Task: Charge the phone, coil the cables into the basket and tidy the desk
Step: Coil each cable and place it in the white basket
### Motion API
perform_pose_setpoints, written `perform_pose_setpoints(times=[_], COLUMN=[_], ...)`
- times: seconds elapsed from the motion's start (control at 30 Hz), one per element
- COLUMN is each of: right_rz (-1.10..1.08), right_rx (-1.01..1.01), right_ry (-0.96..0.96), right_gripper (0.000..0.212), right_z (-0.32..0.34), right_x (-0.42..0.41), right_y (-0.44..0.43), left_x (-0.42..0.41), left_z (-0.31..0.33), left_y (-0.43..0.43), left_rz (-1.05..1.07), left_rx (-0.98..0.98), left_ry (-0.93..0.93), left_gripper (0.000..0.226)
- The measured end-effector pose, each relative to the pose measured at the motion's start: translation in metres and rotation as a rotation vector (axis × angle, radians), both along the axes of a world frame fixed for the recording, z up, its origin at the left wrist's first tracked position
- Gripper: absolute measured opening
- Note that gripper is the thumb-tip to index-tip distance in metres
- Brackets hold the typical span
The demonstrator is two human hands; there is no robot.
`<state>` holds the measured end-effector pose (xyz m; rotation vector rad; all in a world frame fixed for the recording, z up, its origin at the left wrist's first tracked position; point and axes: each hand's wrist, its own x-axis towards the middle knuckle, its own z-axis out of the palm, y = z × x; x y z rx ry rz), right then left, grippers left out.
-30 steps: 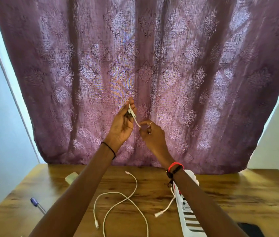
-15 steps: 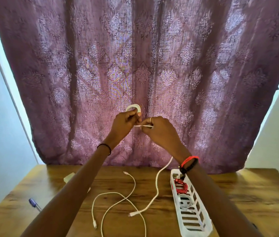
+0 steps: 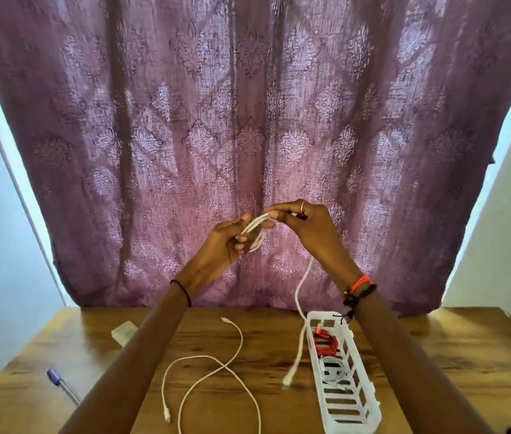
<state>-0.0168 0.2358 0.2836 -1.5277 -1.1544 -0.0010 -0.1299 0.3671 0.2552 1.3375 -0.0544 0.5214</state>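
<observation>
Backlit: daylight came through the purple curtain (image 3: 248, 120) at the far side, bright strips at its left and right edges. Soft sheen on the wooden desk (image 3: 451, 355), weak shadows. Wide-angle bowed the edges; slight softness overall.

A loose cable (image 3: 221, 367) lies on the desk (image 3: 436, 371) left of the basket (image 3: 323, 315) holding coiled cables (image 3: 326, 343).

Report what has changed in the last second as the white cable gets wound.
The left hand now holds several loops of the thick white cable, where it first held only one end; the right hand has wound them on and pinches the coil. The hanging tail is shorter. The thin white cable loose on the wooden desk, the white slotted plastic basket and the blue-capped pen stayed put.
</observation>
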Motion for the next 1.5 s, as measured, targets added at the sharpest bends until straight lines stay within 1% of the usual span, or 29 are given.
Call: perform_pose_setpoints(times=[0.07, 0.17, 0.27, 0.33, 0.4, 0.43, 0.57, 0.7, 0.77, 0.83, 0.87, 0.93, 1.0, 1.07, 1.2, 1.27, 1.37, 1.5], right_rz=[0.057, 0.126, 0.139, 0.12, 0.095, 0.082, 0.033, 0.013, 0.002, -0.005, -0.007, -0.023, -0.051, -0.072, -0.064, -0.068, -0.064, -0.038], right_rx=[0.062, 0.123, 0.16, 0.181, 0.186, 0.19, 0.206, 0.217, 0.212, 0.199, 0.187, 0.15, 0.112, 0.053, -0.082, -0.151, -0.217, -0.272], right_ry=[0.114, 0.31, 0.48, 0.567, 0.583, 0.583, 0.583, 0.529, 0.5, 0.502, 0.505, 0.479, 0.435, 0.372, 0.271, 0.217, 0.109, 0.014], right_gripper=[0.016, 0.015, 0.018, 0.023, 0.025, 0.026, 0.026, 0.018, 0.015, 0.017, 0.018, 0.017, 0.02, 0.023, 0.025, 0.027, 0.027, 0.027], right_z=[-0.001, -0.011, -0.024, -0.032, -0.042, -0.047, -0.059, -0.065, -0.068, -0.072, -0.074, -0.081, -0.087, -0.093, -0.1, -0.1, -0.099, -0.092], right_x=[0.0, 0.003, 0.006, 0.006, 0.007, 0.008, 0.011, 0.015, 0.014, 0.012, 0.01, 0.007, 0.005, 0.004, 0.001, 0.0, -0.004, -0.004], right_y=[-0.003, -0.001, 0.003, 0.006, 0.008, 0.008, 0.011, 0.013, 0.014, 0.015, 0.015, 0.016, 0.016, 0.017, 0.015, 0.011, 0.004, -0.004], left_x=[0.003, 0.011, 0.017, 0.021, 0.027, 0.03, 0.038, 0.043, 0.044, 0.044, 0.044, 0.045, 0.047, 0.049, 0.053, 0.054, 0.055, 0.054], left_z=[-0.004, -0.011, -0.018, -0.022, -0.026, -0.027, -0.028, -0.026, -0.024, -0.023, -0.023, -0.021, -0.02, -0.019, -0.02, -0.02, -0.021, -0.024], left_y=[-0.003, -0.009, -0.017, -0.02, -0.022, -0.023, -0.026, -0.028, -0.029, -0.03, -0.029, -0.03, -0.029, -0.029, -0.031, -0.032, -0.036, -0.041], left_rz=[-0.052, -0.126, -0.188, -0.229, -0.247, -0.24, -0.219, -0.135, -0.107, -0.11, -0.102, -0.057, 0.009, 0.083, 0.206, 0.265, 0.386, 0.582], left_rx=[-0.105, -0.242, -0.37, -0.451, -0.504, -0.519, -0.549, -0.628, -0.663, -0.686, -0.687, -0.694, -0.703, -0.67, -0.555, -0.46, -0.231, 0.169], left_ry=[-0.023, -0.023, -0.084, -0.129, -0.155, -0.17, -0.206, -0.203, -0.211, -0.235, -0.238, -0.234, -0.228, -0.214, -0.185, -0.164, -0.116, -0.011], left_gripper=[0.029, 0.046, 0.044, 0.055, 0.067, 0.066, 0.057, 0.033, 0.036, 0.046, 0.048, 0.041, 0.033, 0.029, 0.03, 0.027, 0.019, 0.028])
